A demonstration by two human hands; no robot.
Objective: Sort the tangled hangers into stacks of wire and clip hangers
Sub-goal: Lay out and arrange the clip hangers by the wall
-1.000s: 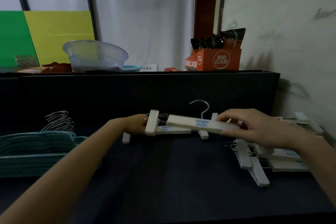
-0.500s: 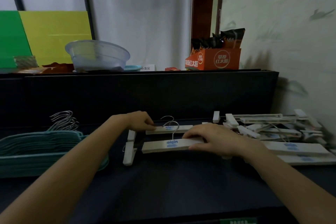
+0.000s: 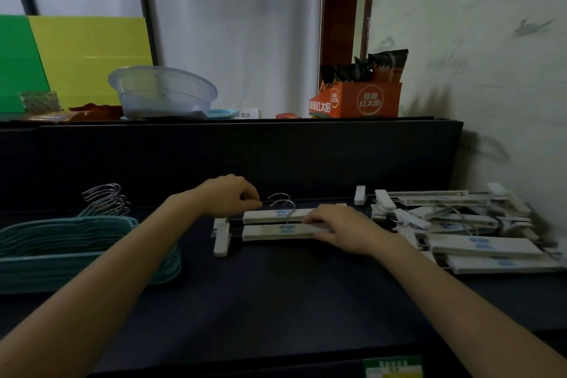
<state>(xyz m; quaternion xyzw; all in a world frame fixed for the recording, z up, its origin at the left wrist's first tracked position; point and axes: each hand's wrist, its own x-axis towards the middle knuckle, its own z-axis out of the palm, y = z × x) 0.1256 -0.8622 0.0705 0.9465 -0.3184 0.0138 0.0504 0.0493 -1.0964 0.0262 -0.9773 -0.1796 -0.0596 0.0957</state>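
Centre of frame: two white clip hangers lie side by side on the dark bench (image 3: 276, 301), the far clip hanger (image 3: 270, 215) and the near clip hanger (image 3: 270, 232), with their hooks pointing away. The left hand (image 3: 228, 196) has curled fingers, its tips pinching at the far hanger's back edge. The right hand (image 3: 340, 228) lies flat, fingers extended across the right ends of both. A loose clip hanger pile (image 3: 460, 224) sits at right. The teal wire hanger stack (image 3: 76, 242) is at left.

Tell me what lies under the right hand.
The right hand rests on the right end of the near white clip hanger, on the dark table. That hanger's right clip is covered, so unseen.
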